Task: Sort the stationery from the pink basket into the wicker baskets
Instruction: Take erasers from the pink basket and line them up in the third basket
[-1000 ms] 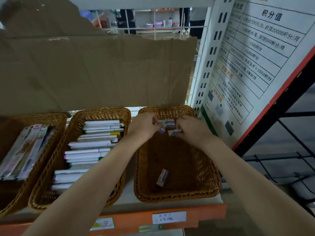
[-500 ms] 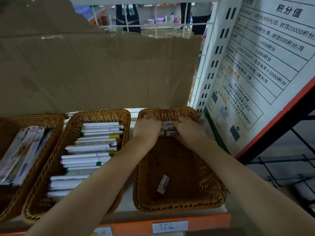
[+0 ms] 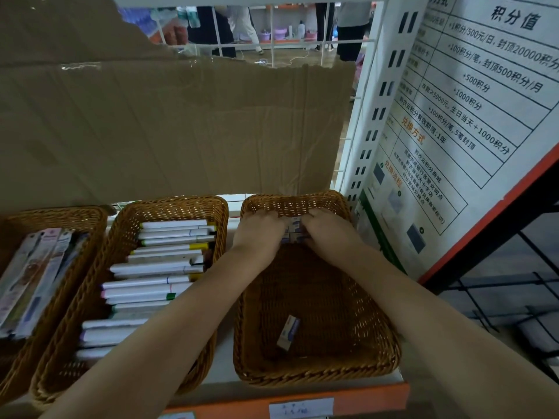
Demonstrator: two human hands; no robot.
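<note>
Left hand: the left hand is reaching over the far end of the right-hand rectangular brown wicker basket, knuckles up, fingers curling down onto the small white-and-blue boxed erasers.
Right hand: the right hand is mirroring it from the other side, fingers curling against the same erasers; the fingertips are hidden, so the grip is probably a pinch from both sides.
Erasers: they are sitting between the two hands, against the basket's far wall, near its far edge.
Loose eraser: one small white-and-blue rectangular eraser is lying tilted on the woven floor near the basket's front edge, well apart from the hands.
Open room: most of that basket's ribbed woven floor is lying bare between the hands and the loose eraser.
Middle basket: the middle brown wicker basket is holding long white cylindrical marker pens stacked crosswise, filling it side to side.
Left basket: the left brown wicker basket is holding flat packets in glossy plastic sleeves.
Shelf: all three baskets are standing side by side on the white shelf with an orange front edge, the right one near its right corner.
Backing: a creased brown corrugated cardboard sheet is standing just behind the baskets.
Right side: a white slotted metal upright and a printed white poster are closing in the right edge.
</note>
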